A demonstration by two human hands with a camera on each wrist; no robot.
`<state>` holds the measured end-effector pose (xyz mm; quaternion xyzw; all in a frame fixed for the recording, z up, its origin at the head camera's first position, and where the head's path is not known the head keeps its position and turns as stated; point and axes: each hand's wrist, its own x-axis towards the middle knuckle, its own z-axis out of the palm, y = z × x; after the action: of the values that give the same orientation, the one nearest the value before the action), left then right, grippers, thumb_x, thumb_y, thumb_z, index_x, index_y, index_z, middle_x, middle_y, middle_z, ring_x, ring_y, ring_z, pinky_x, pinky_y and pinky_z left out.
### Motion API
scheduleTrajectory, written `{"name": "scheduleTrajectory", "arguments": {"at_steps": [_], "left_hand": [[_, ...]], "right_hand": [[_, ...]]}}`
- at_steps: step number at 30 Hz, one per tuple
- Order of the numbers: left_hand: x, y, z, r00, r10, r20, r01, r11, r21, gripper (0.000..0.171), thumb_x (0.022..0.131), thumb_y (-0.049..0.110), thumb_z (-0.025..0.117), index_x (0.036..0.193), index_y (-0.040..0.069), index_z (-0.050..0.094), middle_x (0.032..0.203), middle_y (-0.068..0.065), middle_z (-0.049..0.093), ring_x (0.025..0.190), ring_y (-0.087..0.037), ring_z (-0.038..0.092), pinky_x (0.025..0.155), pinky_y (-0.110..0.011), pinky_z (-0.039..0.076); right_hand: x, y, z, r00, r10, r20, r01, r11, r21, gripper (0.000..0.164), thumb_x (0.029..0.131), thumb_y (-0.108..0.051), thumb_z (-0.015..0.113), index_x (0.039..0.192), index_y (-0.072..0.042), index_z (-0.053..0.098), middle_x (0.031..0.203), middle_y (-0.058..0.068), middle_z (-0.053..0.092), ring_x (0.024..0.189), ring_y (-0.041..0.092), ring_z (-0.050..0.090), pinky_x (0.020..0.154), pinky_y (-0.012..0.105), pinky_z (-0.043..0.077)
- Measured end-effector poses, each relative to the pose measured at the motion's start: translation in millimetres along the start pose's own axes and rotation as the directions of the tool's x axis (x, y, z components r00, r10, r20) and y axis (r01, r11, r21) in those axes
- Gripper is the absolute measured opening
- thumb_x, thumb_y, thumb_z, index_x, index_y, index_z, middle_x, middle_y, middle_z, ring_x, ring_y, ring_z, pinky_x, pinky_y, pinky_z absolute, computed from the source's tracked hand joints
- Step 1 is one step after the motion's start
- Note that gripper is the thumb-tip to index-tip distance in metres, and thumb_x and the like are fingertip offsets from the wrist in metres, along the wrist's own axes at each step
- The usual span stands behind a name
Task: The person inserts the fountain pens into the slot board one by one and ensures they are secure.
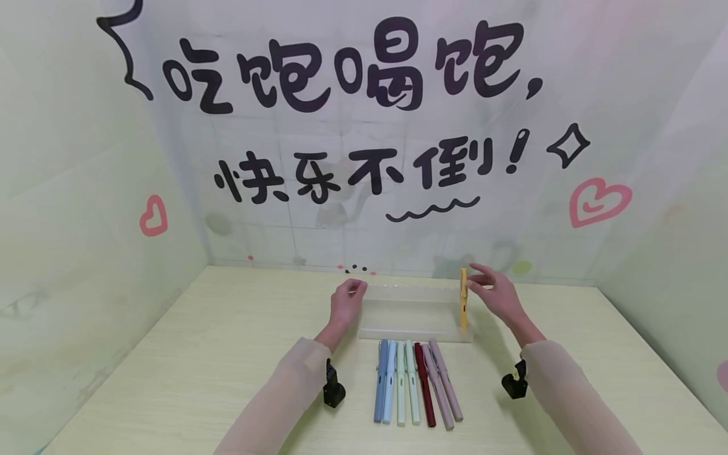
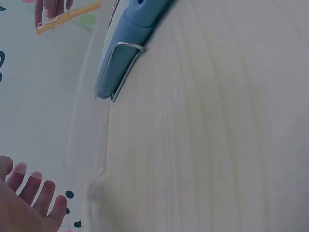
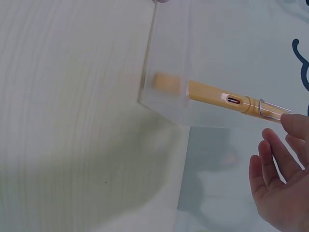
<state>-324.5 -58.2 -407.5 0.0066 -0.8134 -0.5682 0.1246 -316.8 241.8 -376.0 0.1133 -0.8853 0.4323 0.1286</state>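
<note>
A clear plastic pen rack (image 1: 415,333) stands toward the back of the table, with my left hand (image 1: 347,304) holding its upper left corner. In the left wrist view, some fingertips of the left hand (image 2: 36,203) show through the clear plastic. At the rack's right end, a yellow pen (image 1: 463,303) stands upright, its lower end behind the front lip. My right hand (image 1: 499,296) pinches the yellow pen near its clip end; in the right wrist view the thumb (image 3: 295,124) lies against the clip, the other fingers spread below.
Several capped pens lie side by side in front of the rack: blue (image 1: 380,382), light blue (image 1: 389,382), pale green (image 1: 400,385), dark red (image 1: 424,385) and mauve (image 1: 446,379). A printed backdrop (image 1: 352,246) rises behind the table. A black camera (image 1: 333,387) sits on the left wrist, another (image 1: 515,380) on the right.
</note>
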Motion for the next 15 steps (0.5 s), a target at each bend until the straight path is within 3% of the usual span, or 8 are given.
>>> {"name": "scheduleTrajectory", "arguments": {"at_steps": [15], "left_hand": [[0.1, -0.3, 0.0, 1.000, 0.004, -0.003, -0.004, 1.000, -0.001, 0.023, 0.093, 0.017, 0.052, 0.103, -0.002, 0.061, 0.102, -0.015, 0.062, 0.100, -0.028, 0.057, 0.085, -0.037, 0.048]], "right_hand": [[-20, 4, -6, 0.997, -0.071, -0.011, 0.071, 0.997, 0.018, 0.041, 0.090, -0.013, 0.058, 0.126, 0.002, 0.048, 0.113, 0.024, 0.057, 0.102, 0.034, 0.054, 0.082, 0.046, 0.047]]}}
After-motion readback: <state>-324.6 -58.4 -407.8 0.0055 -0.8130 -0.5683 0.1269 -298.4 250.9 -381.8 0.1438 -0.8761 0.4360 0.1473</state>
